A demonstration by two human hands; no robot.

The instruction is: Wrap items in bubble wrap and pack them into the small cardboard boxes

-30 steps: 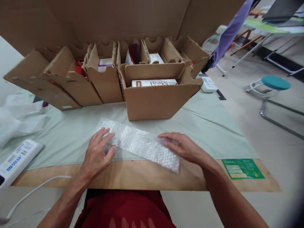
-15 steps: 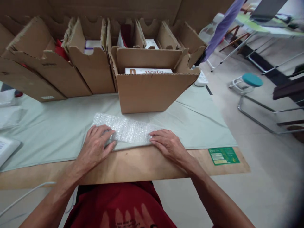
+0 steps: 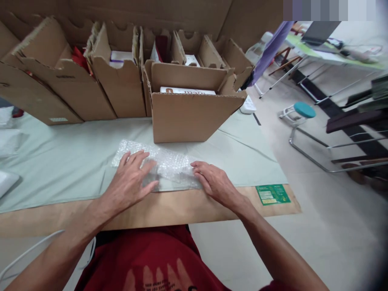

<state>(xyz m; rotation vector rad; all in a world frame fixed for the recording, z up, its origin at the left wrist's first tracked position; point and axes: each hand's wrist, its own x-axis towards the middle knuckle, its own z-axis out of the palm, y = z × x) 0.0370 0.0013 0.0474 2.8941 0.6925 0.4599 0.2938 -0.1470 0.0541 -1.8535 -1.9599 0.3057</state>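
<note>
A strip of clear bubble wrap (image 3: 169, 163) lies on the pale green cloth (image 3: 69, 161) near the table's front edge. My left hand (image 3: 131, 182) rests flat on its left part with fingers spread. My right hand (image 3: 214, 182) lies on its right end, fingers stretched forward and pressing down. Just behind the wrap stands an open cardboard box (image 3: 188, 115) with a white carton (image 3: 188, 91) inside.
A row of cardboard bins (image 3: 75, 85) with red and white items lines the back. A green card (image 3: 273, 194) lies at the table's right corner. White cable (image 3: 27, 252) hangs at the lower left. A teal stool (image 3: 303, 111) and metal frames stand on the floor to the right.
The bubble wrap strip looks shorter, its right end drawn in toward the middle. My right hand moved left with it; my left hand shifted further onto the wrap.
</note>
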